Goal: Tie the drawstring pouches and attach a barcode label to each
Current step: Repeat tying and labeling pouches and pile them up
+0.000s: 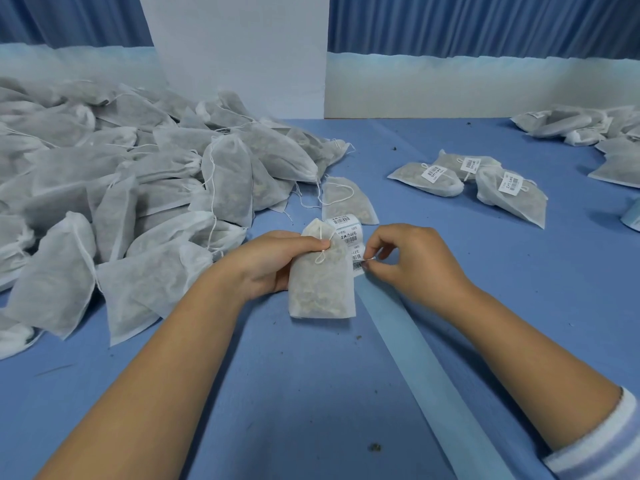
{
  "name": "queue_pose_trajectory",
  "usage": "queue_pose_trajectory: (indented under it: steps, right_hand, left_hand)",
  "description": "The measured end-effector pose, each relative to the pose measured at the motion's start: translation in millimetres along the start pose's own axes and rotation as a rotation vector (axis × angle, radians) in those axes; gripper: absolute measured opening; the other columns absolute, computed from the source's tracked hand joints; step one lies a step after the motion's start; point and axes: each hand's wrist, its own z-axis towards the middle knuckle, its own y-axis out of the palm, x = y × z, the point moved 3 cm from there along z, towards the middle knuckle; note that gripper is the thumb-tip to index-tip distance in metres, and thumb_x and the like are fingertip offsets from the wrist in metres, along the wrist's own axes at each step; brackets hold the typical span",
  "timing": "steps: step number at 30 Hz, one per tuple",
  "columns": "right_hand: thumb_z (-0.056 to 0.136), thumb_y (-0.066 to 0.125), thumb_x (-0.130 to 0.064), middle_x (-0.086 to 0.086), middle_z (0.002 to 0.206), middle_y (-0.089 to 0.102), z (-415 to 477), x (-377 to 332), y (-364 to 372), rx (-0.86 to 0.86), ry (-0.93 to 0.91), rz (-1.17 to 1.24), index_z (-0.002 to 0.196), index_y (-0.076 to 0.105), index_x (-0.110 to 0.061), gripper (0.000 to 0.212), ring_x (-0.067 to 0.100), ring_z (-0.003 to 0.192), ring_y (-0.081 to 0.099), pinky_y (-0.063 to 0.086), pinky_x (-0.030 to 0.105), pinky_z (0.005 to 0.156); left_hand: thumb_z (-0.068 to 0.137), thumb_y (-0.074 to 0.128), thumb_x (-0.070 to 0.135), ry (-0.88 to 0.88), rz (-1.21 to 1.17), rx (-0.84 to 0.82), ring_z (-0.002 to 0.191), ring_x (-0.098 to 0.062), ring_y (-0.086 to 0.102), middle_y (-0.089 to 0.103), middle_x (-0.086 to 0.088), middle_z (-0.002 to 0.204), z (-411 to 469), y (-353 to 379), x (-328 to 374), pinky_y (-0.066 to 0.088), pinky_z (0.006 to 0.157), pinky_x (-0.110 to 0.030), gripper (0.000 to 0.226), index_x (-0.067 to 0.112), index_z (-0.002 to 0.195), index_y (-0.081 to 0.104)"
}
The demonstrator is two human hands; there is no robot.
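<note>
My left hand (273, 261) grips a white drawstring pouch (322, 289) filled with dried herbs, thumb pressed at its gathered neck beside a small string loop. My right hand (405, 261) pinches the end of the pouch's drawstring (369, 259) just to the right. Behind the pouch lies a roll of barcode labels (346, 233), its blue backing strip (426, 368) trailing toward me. Another pouch without a label (348, 200) lies just beyond the roll.
A large heap of unlabelled pouches (121, 188) covers the left of the blue table (277, 393). Three labelled pouches (478, 181) lie at the right middle, several more pouches (581, 126) at the far right. A white panel (239, 53) stands at the back.
</note>
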Motion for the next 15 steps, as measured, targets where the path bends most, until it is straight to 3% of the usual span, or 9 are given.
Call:
queue_pose_trajectory:
  steps: [3,8,12,15]
  right_hand:
    - [0.078,0.074,-0.013,-0.011,0.078,0.067,0.7,2.5,-0.8,0.020,0.024,0.032,0.073,0.061,-0.030,0.022,0.007,0.076,0.063,0.051,0.027,0.074]
    - [0.079,0.078,-0.014,-0.006,0.075,0.069,2.9,8.8,0.2,0.037,0.136,0.259,0.075,0.065,-0.028,0.019,0.004,0.068,0.060,0.045,0.008,0.065]
    - [0.082,0.077,-0.013,-0.002,0.079,0.071,6.0,11.4,0.0,0.012,0.201,0.452,0.082,0.071,-0.020,0.009,0.002,0.064,0.059,0.053,0.019,0.067]
    - [0.082,0.076,-0.011,-0.003,0.081,0.072,6.6,11.9,-0.1,-0.032,0.237,0.508,0.085,0.072,-0.019,0.009,0.011,0.066,0.063,0.055,0.029,0.067]
  left_hand:
    - [0.091,0.066,0.013,-0.005,-0.020,-0.014,0.071,-0.011,0.074,0.077,-0.003,0.083,-0.3,-0.9,-0.1,0.056,0.055,-0.022,0.008,0.008,0.094,0.072]
    - [0.079,0.070,0.017,-0.011,-0.081,-0.055,0.075,-0.013,0.074,0.077,-0.004,0.088,-1.0,-4.4,0.8,0.058,0.058,-0.025,0.022,0.008,0.099,0.071]
    - [0.072,0.070,0.016,-0.028,-0.108,-0.100,0.075,-0.014,0.074,0.077,-0.006,0.087,-1.6,-6.5,0.8,0.058,0.058,-0.026,0.018,0.010,0.089,0.075]
    - [0.077,0.068,0.016,-0.066,-0.181,-0.166,0.081,-0.018,0.075,0.075,-0.012,0.098,-1.1,-6.5,-0.4,0.059,0.064,-0.029,0.030,0.005,0.104,0.072]
